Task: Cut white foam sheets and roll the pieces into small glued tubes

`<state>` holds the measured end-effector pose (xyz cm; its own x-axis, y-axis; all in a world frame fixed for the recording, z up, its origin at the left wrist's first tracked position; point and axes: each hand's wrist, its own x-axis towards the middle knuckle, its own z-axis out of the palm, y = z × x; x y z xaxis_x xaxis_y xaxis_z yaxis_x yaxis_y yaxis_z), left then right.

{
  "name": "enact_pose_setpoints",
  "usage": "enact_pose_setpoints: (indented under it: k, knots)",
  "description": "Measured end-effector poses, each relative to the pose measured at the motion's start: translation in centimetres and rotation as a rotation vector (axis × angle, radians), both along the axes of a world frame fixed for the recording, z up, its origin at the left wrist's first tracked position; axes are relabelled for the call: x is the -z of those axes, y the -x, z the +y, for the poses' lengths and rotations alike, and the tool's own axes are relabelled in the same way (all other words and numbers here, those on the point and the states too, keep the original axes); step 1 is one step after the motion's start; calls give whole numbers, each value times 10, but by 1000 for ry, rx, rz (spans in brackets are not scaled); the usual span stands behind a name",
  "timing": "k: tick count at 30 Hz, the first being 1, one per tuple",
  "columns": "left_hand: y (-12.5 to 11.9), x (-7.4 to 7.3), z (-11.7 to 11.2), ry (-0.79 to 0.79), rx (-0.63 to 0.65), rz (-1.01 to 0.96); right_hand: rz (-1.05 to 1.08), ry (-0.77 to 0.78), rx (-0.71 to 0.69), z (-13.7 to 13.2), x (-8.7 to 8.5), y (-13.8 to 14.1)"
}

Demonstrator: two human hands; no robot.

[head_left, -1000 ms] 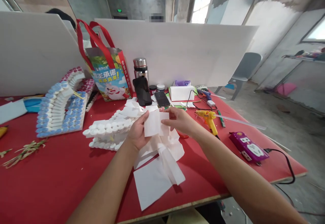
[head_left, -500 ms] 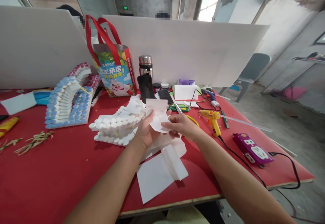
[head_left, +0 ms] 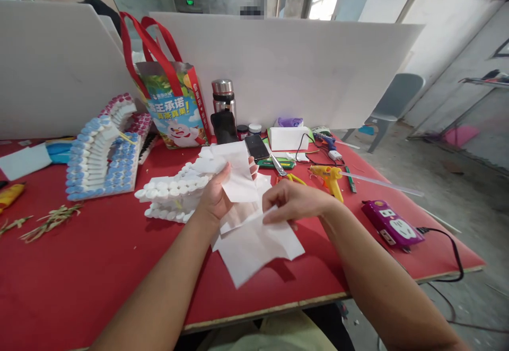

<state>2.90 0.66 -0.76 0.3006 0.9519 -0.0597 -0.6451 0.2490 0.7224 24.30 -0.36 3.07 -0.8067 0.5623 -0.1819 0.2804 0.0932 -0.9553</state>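
My left hand [head_left: 218,194] holds a creased sheet of white paper [head_left: 238,170] upright, thumb in front and fingertips showing behind its right edge. My right hand [head_left: 292,201] pinches the upper edge of a second white paper sheet [head_left: 256,247], which slants down just above the table front. More white paper lies between and behind the hands, partly covered. Left of my left hand stands a curved white structure [head_left: 170,197] built of rows of small rounded white pieces; its right part is hidden by paper.
On the red table [head_left: 99,266] are a yellow glue gun [head_left: 328,176], a purple power strip [head_left: 393,224] with a cable, a black phone [head_left: 256,147], a steel flask [head_left: 223,94] and a printed bag [head_left: 175,107]. A blue-and-white structure [head_left: 101,160] stands left. White boards [head_left: 298,70] rise behind.
My right hand has left the paper in my left hand, moved right and down, and taken hold of another sheet, lifting it. The left-hand paper now appears more unfolded.
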Motion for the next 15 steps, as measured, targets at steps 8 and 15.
enact_pose_setpoints:
  k: [8, 15]
  knots:
    - [-11, -3, -11, 167, 198, 94, 417, -180, 568, 26, 14, -7]
    - [-16, 5, -11, -15, 140, 238, 422, -301, 507, 25, 13, -11]
